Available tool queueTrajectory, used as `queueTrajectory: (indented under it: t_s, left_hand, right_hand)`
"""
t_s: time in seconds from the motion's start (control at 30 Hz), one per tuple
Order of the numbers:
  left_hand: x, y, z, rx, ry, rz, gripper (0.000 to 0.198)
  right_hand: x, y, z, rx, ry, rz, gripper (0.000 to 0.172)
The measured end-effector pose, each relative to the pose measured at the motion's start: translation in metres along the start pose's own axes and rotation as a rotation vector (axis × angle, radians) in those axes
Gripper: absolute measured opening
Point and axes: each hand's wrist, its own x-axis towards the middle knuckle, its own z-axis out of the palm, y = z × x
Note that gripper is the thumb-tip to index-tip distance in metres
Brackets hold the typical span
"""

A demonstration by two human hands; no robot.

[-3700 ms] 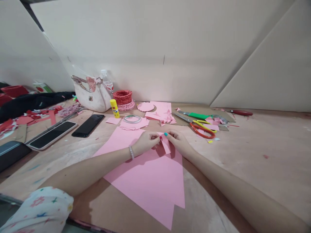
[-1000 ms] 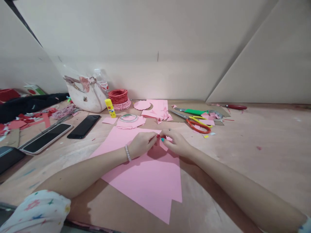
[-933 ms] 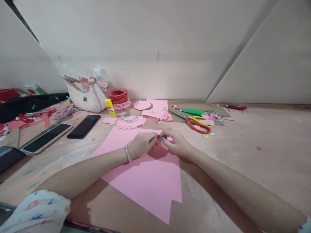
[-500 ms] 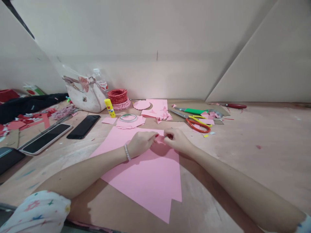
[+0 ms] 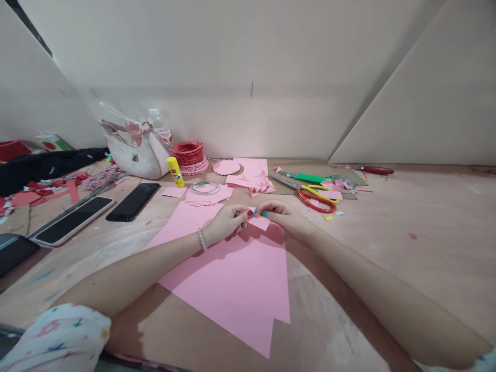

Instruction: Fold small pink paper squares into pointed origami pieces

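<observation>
A small piece of pink paper is pinched between both hands, above a large pink sheet that lies on the table. My left hand is closed, its thumb and finger at the paper's left upper edge. From the other side, my right hand pinches the same edge, its fingertips almost meeting the left ones. The curled fingers partly cover the little piece. Just beyond the hands lie a roll of tape on small pink paper pieces and orange-handled scissors.
At the back left stand a white handbag, a yellow glue stick and stacked red and pink rings. Phones lie at left. A green-handled cutter and a red-handled tool lie toward the back right.
My right hand has turned and its fingertips have come left to meet the left hand's. More of the small pink paper now shows between them.
</observation>
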Motion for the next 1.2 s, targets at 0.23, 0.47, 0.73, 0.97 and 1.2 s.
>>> queueTrajectory:
  t_s: [0.23, 0.47, 0.73, 0.97, 1.2]
  left_hand:
    - [-0.002, 0.003, 0.002, -0.05, -0.035, 0.008, 0.038]
    - [-0.004, 0.006, 0.006, -0.164, -0.168, -0.051, 0.024]
    - [-0.004, 0.006, 0.003, -0.22, -0.201, -0.066, 0.025]
    - [-0.005, 0.007, 0.006, -0.178, -0.175, -0.079, 0.024]
    - [-0.004, 0.002, 0.007, -0.134, -0.163, -0.058, 0.033]
  right_hand:
    - [0.001, 0.005, -0.002, 0.0, -0.016, 0.019, 0.016]
    - [0.003, 0.007, 0.004, -0.24, 0.118, 0.043, 0.029]
    - [0.002, 0.004, 0.008, -0.246, 0.102, 0.084, 0.024]
    - [0.002, 0.002, 0.007, -0.29, 0.07, 0.054, 0.026]
    - [0.002, 0.002, 0.01, -0.321, 0.087, 0.016, 0.025]
